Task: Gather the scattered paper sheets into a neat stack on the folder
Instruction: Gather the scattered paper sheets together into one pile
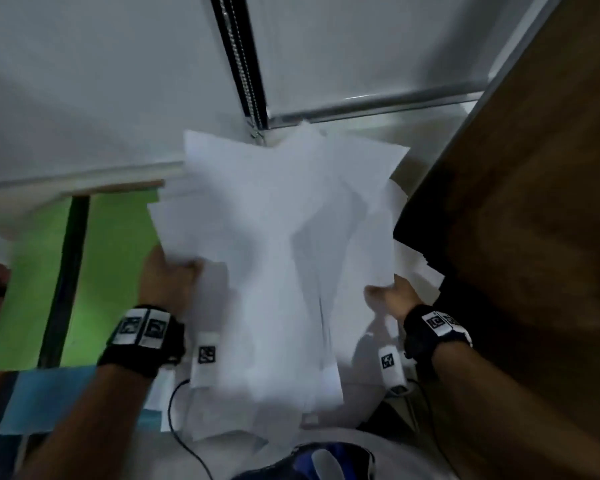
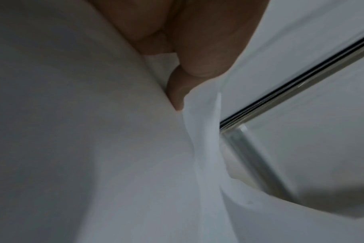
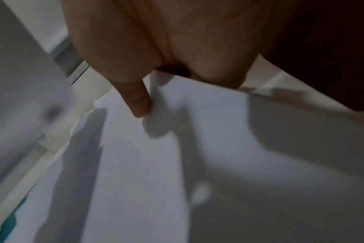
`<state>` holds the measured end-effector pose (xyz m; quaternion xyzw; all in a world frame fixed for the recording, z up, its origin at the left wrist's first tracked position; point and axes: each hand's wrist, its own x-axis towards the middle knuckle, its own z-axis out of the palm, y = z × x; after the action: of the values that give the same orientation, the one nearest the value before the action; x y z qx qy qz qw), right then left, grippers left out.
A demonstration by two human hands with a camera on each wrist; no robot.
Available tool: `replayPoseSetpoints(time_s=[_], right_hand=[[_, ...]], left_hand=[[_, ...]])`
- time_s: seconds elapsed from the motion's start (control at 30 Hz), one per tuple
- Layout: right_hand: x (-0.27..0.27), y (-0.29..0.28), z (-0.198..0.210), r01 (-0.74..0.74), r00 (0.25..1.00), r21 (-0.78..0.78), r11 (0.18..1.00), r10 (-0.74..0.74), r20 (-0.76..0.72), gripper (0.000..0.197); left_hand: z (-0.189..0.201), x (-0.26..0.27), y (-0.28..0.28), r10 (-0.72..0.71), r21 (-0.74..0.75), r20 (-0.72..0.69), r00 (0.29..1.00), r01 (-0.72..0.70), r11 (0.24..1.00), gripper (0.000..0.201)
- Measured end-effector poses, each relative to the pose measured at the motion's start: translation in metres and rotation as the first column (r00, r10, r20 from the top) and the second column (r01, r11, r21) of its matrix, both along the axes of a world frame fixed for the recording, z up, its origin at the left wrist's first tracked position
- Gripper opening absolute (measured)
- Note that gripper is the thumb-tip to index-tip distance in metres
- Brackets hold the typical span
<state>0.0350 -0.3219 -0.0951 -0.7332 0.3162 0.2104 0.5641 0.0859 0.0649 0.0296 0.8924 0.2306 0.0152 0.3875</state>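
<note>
Currently the loose bundle of white paper sheets (image 1: 278,244) is held up between both hands, edges fanned unevenly. Left hand (image 1: 168,278) grasps its left edge; right hand (image 1: 392,299) pinches the right. Blue folder (image 1: 45,400) lies near left, below.

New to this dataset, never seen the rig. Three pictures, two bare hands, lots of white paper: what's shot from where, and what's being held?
There is no robot here: a person works with bare hands and wears three cameras. The wide picture comes from a head camera looking down at both arms; the black wristbands with square markers carry the other two cameras, each looking along its hand.

The left hand and right hand grip an uneven sheaf of white paper sheets from either side, lifted up. The left wrist view shows fingers curled onto paper; the right wrist view shows a thumb pressed on a sheet.

Below left lies something light blue, possibly the folder, though blur makes that uncertain.
</note>
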Motion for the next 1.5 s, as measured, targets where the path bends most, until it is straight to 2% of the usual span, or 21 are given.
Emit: replayPoseSetpoints(time_s=[0.03,0.1,0.17,0.23,0.33,0.4,0.47,0.57,0.63,0.73,0.83,0.93,1.0,1.07,1.13,1.17,1.23,1.3,1.37,1.43,1.5], right_hand=[[-0.001,-0.001,0.004,0.056,0.998,0.054,0.997,-0.057,0.011,0.037],[-0.002,-0.001,0.011,0.131,0.991,0.129,0.983,-0.131,-0.004,0.024],[-0.004,-0.002,0.011,0.200,0.980,0.178,0.963,-0.198,-0.032,0.040],[-0.006,-0.003,0.008,0.322,0.947,0.279,0.905,-0.305,-0.104,0.055],[-0.009,-0.002,0.006,0.344,0.938,0.359,0.868,-0.302,-0.170,0.068],[-0.011,-0.001,0.009,0.243,0.970,0.320,0.916,-0.234,-0.068,0.056],[-0.012,-0.001,0.007,0.136,0.990,0.187,0.973,-0.142,0.019,0.036],[-0.011,-0.001,0.000,0.034,0.997,0.062,0.998,-0.038,0.065,0.031],[-0.009,-0.002,-0.004,0.029,0.997,0.029,0.999,-0.032,0.074,0.030],[-0.007,-0.001,-0.008,0.026,0.997,-0.035,0.999,-0.024,0.070,0.037],[-0.005,0.003,-0.007,0.058,0.998,-0.114,0.992,-0.053,0.040,0.049],[0.000,0.011,-0.003,0.098,0.994,-0.201,0.975,-0.105,-0.021,0.073],[0.002,0.013,-0.002,0.119,0.990,-0.196,0.973,-0.132,-0.057,0.086],[0.004,0.009,-0.005,0.101,0.991,-0.150,0.984,-0.112,-0.068,0.072],[0.001,0.004,-0.008,0.085,0.994,-0.109,0.990,-0.091,-0.053,0.035],[0.000,0.002,-0.008,0.073,0.996,-0.093,0.993,-0.078,-0.048,0.024],[-0.003,0.000,-0.007,0.023,0.999,-0.092,0.995,-0.025,-0.021,0.025],[-0.004,0.002,-0.003,-0.027,0.999,-0.116,0.993,0.030,0.018,0.030],[-0.005,0.002,-0.002,-0.053,0.998,-0.139,0.989,0.058,0.032,0.031],[-0.005,0.002,-0.002,-0.052,0.998,-0.147,0.988,0.057,0.033,0.028],[-0.005,0.002,-0.003,-0.039,0.999,-0.152,0.988,0.044,0.032,0.027]], left_hand=[[-0.014,-0.021,-0.033,-0.009,-0.001,-0.048,0.999,0.009,1.000,0.044],[-0.053,-0.031,-0.045,-0.009,-0.051,-0.225,0.974,-0.003,0.999,0.053],[-0.084,-0.032,-0.041,-0.004,-0.076,-0.291,0.957,-0.019,0.997,0.055],[-0.097,-0.036,-0.038,-0.048,-0.049,-0.311,0.949,0.034,0.998,0.056],[-0.102,-0.038,-0.034,-0.002,-0.031,-0.290,0.957,-0.007,0.999,0.049],[-0.095,-0.037,-0.035,0.019,0.009,-0.296,0.955,-0.018,1.000,0.046],[-0.093,-0.036,-0.039,-0.036,0.062,-0.270,0.962,0.055,0.997,0.048],[-0.103,-0.031,-0.040,-0.122,0.128,-0.213,0.969,0.151,0.980,0.051],[-0.106,-0.028,-0.040,-0.129,0.168,-0.198,0.972,0.163,0.972,0.047],[-0.107,-0.023,-0.035,-0.074,0.210,-0.177,0.981,0.111,0.971,0.042],[-0.106,-0.017,-0.033,-0.023,0.204,-0.240,0.970,0.073,0.976,0.042],[-0.105,-0.013,-0.038,-0.074,0.232,-0.298,0.952,0.147,0.962,0.042],[-0.102,-0.009,-0.043,-0.143,0.183,-0.267,0.953,0.195,0.964,0.038],[-0.095,0.000,-0.046,-0.217,0.171,-0.260,0.941,0.266,0.949,0.029],[-0.093,0.013,-0.048,-0.336,0.204,-0.288,0.897,0.400,0.893,0.026],[-0.093,0.020,-0.051,-0.415,0.209,-0.303,0.858,0.485,0.849,0.030],[-0.096,0.030,-0.062,-0.561,0.202,-0.326,0.761,0.635,0.745,0.037],[-0.097,0.030,-0.082,-0.601,0.193,-0.395,0.695,0.702,0.686,0.048],[-0.093,0.021,-0.103,-0.562,0.207,-0.470,0.681,0.704,0.680,0.056],[-0.092,0.010,-0.116,-0.565,0.193,-0.474,0.676,0.705,0.683,0.062],[-0.095,0.003,-0.116,-0.605,0.077,-0.427,0.672,0.693,0.717,0.070]])
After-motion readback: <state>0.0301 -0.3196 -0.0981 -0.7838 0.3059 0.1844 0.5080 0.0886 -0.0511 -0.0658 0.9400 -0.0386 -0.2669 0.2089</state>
